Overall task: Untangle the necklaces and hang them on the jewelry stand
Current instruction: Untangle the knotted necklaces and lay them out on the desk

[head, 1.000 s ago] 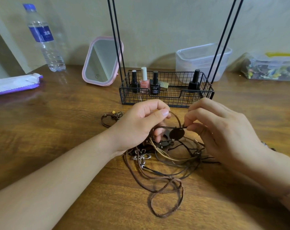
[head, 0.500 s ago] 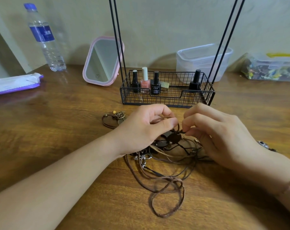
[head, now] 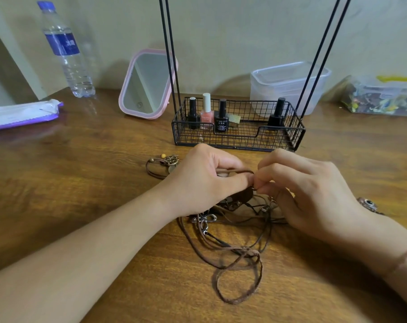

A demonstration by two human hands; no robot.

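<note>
Both the left hand (head: 205,180) and right hand (head: 314,197) pinch one brown cord (head: 235,170) above the tangled necklaces (head: 232,229) mid-table; a hard tug could tighten the knot.

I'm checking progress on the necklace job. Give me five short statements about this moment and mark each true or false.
1. Both hands pinch cord from the tangle. True: the left hand and the right hand meet over the necklaces.
2. A necklace already hangs on the stand. False: the stand has bare rods as far as the picture shows; the top is out of view.
3. The stand's basket holds nail polish bottles. True: four bottles stand in it.
4. The mirror lies flat on the table. False: the mirror stands tilted.
5. The water bottle is right of the stand. False: the water bottle stands at far left.
</note>
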